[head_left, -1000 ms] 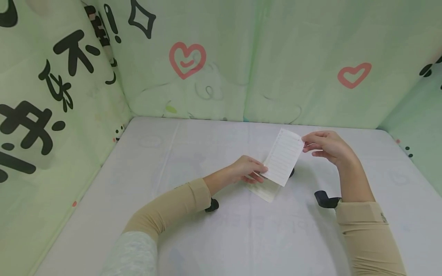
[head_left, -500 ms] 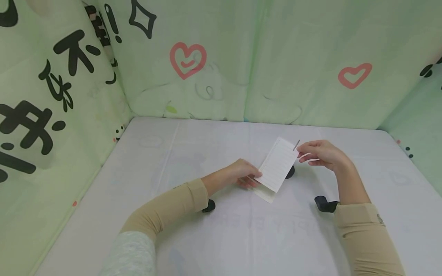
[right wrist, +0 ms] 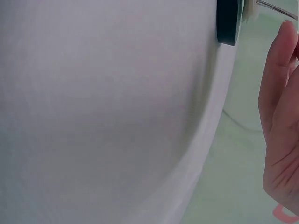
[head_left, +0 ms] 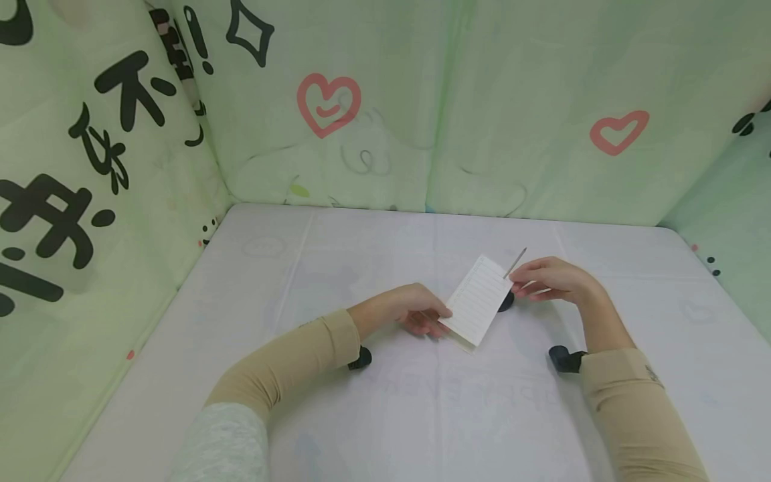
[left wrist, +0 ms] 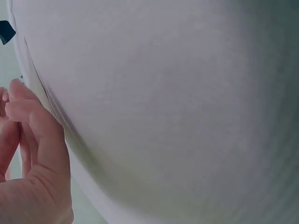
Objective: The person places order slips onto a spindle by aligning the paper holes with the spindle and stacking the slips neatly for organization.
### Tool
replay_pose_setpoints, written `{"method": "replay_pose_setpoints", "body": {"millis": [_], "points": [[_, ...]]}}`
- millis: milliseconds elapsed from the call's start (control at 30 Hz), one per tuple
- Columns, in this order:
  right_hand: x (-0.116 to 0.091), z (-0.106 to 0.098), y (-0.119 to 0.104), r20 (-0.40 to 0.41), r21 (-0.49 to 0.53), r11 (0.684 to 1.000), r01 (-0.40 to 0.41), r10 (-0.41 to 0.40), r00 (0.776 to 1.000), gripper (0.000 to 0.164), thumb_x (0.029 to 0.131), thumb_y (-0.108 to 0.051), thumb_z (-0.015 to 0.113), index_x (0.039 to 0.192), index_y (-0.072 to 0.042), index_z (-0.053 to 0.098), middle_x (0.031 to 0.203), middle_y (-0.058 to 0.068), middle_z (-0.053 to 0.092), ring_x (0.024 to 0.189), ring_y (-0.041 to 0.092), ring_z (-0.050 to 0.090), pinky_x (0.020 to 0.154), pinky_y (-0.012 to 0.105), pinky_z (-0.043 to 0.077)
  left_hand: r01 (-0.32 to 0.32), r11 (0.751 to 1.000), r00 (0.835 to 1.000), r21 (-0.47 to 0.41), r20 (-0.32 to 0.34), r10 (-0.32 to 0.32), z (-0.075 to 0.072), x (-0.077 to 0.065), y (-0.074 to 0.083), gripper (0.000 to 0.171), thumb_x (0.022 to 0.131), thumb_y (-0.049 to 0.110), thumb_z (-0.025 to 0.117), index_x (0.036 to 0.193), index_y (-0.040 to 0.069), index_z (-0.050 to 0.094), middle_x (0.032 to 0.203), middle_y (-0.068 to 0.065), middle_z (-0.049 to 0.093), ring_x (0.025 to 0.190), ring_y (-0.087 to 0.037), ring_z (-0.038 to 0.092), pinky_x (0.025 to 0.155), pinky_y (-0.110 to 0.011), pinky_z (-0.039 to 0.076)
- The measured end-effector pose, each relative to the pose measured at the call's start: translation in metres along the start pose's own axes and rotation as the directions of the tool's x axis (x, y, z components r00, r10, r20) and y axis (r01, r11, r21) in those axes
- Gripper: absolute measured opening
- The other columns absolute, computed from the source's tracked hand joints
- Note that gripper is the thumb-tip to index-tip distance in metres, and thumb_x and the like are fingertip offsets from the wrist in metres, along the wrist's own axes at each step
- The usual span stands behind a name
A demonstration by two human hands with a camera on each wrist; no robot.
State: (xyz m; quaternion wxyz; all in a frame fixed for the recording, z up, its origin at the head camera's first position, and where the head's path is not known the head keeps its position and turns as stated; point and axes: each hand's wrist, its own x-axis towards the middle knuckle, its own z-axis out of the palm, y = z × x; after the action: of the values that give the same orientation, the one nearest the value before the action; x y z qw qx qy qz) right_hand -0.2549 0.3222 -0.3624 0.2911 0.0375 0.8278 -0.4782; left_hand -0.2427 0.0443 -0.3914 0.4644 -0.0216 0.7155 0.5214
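Observation:
My left hand (head_left: 418,311) grips the lower left edge of a small lined paper pad (head_left: 478,301), tilted above the table. A paler sheet shows below its lower edge. My right hand (head_left: 557,278) is at the pad's right edge, fingertips together, pinching a thin grey stick (head_left: 515,263) that slants up and away from the paper. The right wrist view shows the stick (right wrist: 278,9) beside the fingertips of the right hand (right wrist: 285,116). In the left wrist view the left hand (left wrist: 37,154) has curled fingers; what they grip is hidden there.
A dark rounded object (head_left: 506,302) lies behind the pad, partly hidden. Dark wrist devices (head_left: 361,358) sit at both cuffs. The table (head_left: 373,428) has a white cloth, and green printed curtains (head_left: 518,107) enclose its back and sides.
Both hands and the pad have moved lower and nearer. The lined top page has come down over the paler sheet, covering more of it. More of the thin stick shows.

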Motion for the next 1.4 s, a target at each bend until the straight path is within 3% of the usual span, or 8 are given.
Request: {"method": "replay_pose_setpoints", "body": {"millis": [367, 733, 1400], "points": [[0.009, 0.006, 0.001, 0.01, -0.072, 0.996, -0.059, 0.06, 0.998, 0.036, 0.087, -0.025, 0.062, 0.109, 0.004, 0.058, 0.079, -0.001, 0.066, 0.074, 0.01, 0.062, 0.067, 0.025, 0.051, 0.078, 0.997, 0.997, 0.015, 0.027, -0.078, -0.001, 0.005, -0.003, 0.016, 0.085, 0.013, 0.063, 0.073, 0.004, 0.057, 0.078, -0.012, 0.07, 0.05, -0.012, 0.06, 0.043, -0.018, 0.044], [0.014, 0.012, 0.002, -0.005, -0.109, 0.991, -0.079, 0.079, 0.997, 0.032, 0.086, -0.023, 0.063, 0.103, 0.003, 0.062, 0.074, -0.001, 0.066, 0.069, 0.01, 0.062, 0.064, 0.024, 0.051, 0.077, 0.995, 0.997, 0.07, 0.005, -0.077, 0.0, 0.008, -0.007, 0.015, 0.084, 0.015, 0.064, 0.08, 0.001, 0.064, 0.076, -0.011, 0.07, 0.048, -0.011, 0.061, 0.042, -0.018, 0.045], [0.018, 0.015, 0.001, -0.046, -0.163, 0.982, -0.091, 0.085, 0.995, 0.028, 0.086, -0.02, 0.061, 0.1, 0.004, 0.061, 0.071, -0.001, 0.066, 0.067, 0.011, 0.062, 0.063, 0.025, 0.051, 0.097, 0.991, 0.995, 0.093, -0.024, -0.095, 0.001, 0.01, -0.007, 0.016, 0.084, 0.016, 0.064, 0.076, 0.002, 0.063, 0.075, -0.011, 0.07, 0.047, -0.011, 0.061, 0.041, -0.018, 0.045]]}}
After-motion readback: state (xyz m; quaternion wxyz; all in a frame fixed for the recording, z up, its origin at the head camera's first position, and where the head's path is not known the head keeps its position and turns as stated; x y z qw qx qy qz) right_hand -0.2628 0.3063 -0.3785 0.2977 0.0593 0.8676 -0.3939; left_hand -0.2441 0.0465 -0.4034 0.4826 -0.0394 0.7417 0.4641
